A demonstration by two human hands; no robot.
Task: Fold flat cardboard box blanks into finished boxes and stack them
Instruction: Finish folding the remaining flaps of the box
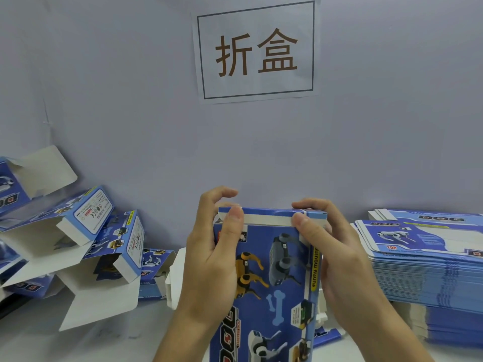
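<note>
Centrally, a blue printed box [271, 278] stands upright on the worktop [112, 340], its front panel showing robot dogs and bones, and serves as the reference for all positions below. Left hand [209, 259] grips the box's left edge: the thumb presses on the white tuck strip at the top left corner, and the curled fingers reach over the top edge behind it. Right hand [339, 259] holds the box's right side, thumb pressed on the right end of the same white strip, index finger hooked over the top edge. The top closing flap [269, 215] lies folded down, with its white strip exposed along the front between the two thumbs. To the left of the box, a loose heap of folded boxes [86, 246] rests against the wall, several tilted, with white flaps open. To the right of the box, a neat stack of flat blanks [428, 267] sits on the worktop, printed side up. Behind the box, low down between the hands and the heap, white cardboard pieces [175, 273] are partly visible; their form cannot be determined. Above the box, a paper sign [256, 50] bearing two brown characters in a dark frame is fixed to the pale blue wall [130, 87].
</note>
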